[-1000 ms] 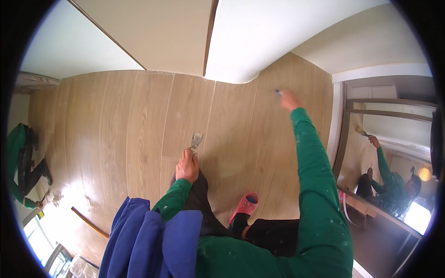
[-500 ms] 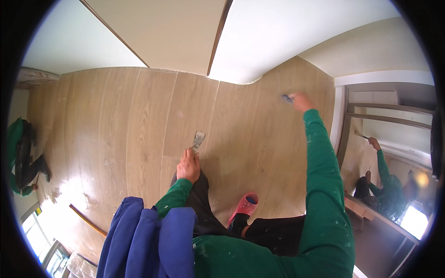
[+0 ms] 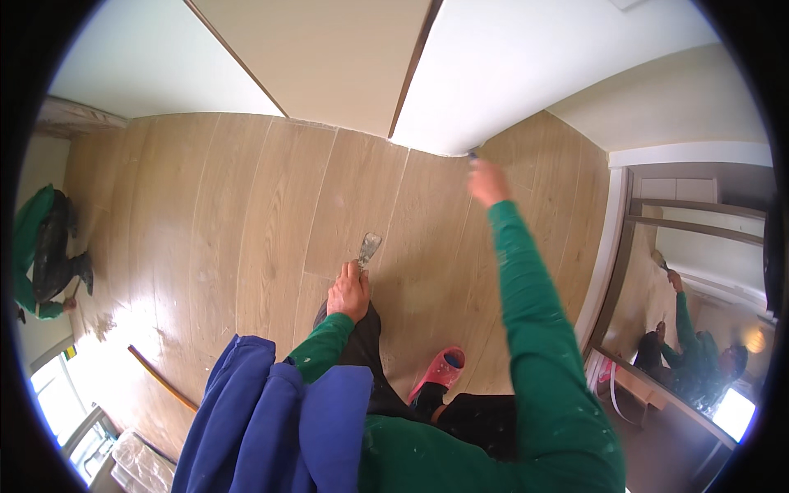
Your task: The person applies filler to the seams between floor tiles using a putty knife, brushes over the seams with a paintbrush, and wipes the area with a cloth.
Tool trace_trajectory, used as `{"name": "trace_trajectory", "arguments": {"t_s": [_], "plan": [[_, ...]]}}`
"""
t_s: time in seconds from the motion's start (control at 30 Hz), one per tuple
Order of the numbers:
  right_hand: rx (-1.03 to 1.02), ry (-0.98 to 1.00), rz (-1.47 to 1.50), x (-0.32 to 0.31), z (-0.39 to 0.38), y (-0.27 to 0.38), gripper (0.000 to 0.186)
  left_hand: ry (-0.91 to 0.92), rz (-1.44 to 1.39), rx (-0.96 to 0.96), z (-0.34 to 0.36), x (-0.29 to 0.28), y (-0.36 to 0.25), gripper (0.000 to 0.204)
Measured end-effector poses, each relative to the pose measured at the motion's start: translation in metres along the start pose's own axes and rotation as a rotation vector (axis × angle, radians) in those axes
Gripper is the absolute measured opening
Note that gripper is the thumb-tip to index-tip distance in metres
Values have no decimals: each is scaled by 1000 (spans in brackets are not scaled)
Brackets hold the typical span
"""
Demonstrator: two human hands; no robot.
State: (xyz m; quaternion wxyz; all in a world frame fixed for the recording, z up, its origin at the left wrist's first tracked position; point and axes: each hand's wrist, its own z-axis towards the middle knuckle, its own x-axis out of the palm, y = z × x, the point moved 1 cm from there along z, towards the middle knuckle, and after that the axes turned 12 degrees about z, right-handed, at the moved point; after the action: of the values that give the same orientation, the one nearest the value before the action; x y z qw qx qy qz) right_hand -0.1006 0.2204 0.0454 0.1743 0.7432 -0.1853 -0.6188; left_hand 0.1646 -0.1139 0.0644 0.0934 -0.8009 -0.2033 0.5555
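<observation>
One flat scraper [image 3: 371,246], its blade smeared pale, points forward from the left hand [image 3: 349,292], whose fingers close around its handle above the person's dark-trousered leg. The right arm stretches far forward, its hand [image 3: 489,182] blurred and closed on one small dark tool [image 3: 472,155], seen against the curved lower edge of a white panel [image 3: 485,74]; whether it touches cannot be told. Half a second ago this hand was farther right, over the wood-plank floor [image 3: 271,222]; the left hand's grip looks unchanged. One pink shoe [image 3: 441,369] shows below. Farther out, one crouching co-worker [image 3: 51,246] in green is at left, and one reflective pane [image 3: 699,320] at right mirrors a raised arm.
</observation>
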Motion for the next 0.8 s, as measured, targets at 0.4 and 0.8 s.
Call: {"name": "trace_trajectory", "arguments": {"t_s": [0.4,0.8], "plan": [[147,-113,-65,-79,-43,-68,26,25,-29,-64,-11,-7,4,37],[98,169,380,-63,-26,14,23,-8,66,-66,-13,-10,19,36]]}}
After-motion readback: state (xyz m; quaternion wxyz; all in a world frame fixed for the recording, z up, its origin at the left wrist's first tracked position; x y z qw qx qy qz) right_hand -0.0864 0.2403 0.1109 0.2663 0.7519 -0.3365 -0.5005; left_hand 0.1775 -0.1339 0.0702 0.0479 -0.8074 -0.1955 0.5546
